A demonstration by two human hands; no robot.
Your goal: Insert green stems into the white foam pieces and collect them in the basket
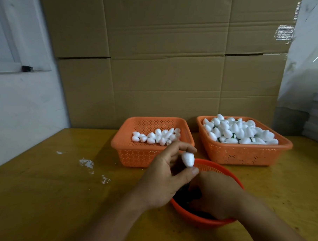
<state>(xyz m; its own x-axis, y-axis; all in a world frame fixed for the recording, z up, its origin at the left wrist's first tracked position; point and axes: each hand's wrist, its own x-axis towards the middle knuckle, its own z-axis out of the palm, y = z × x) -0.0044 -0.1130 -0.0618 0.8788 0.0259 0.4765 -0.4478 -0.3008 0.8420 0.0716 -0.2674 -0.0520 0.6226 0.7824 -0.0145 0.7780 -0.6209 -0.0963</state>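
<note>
Behind, stacked cardboard boxes (170,65), yellow wooden table (48,198) (white crumbs (86,163)), pale wall (22,100)

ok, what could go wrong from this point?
1. The left hand pinches the foam piece only by its ends, so it could slip out once a stem is pushed in.
2. The right hand hides the round bowl's dark contents, so it may grab blindly.
3. The right basket is heaped; added pieces could roll off.
</note>
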